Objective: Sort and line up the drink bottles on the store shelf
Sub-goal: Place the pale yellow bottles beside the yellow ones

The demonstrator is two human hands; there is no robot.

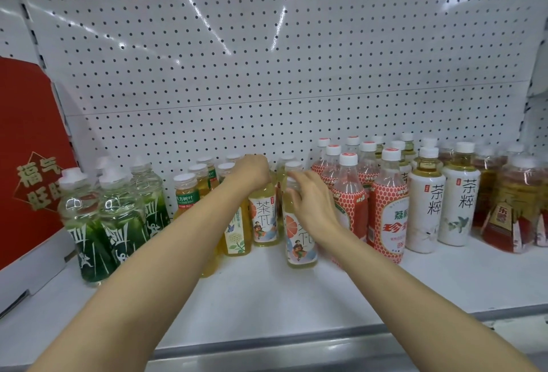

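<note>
Two yellow tea bottles with grapefruit labels stand mid-shelf. My left hand [252, 174] grips the top of the rear one [264, 217]. My right hand [311, 202] curls round the neck and shoulder of the front one [299, 241], which stands nearer the shelf's front edge. Left of them are orange-yellow tea bottles [189, 193] and a floral-label bottle [235, 233], partly hidden by my left forearm. More yellow bottles stand behind my hands.
Green-label water bottles [115, 223] stand at far left beside a red box [29, 164]. To the right are red lychee bottles [385, 211], white tea bottles [424, 208] and amber red-label bottles [504, 208]. The white shelf [267, 297] has a pegboard back [267, 60].
</note>
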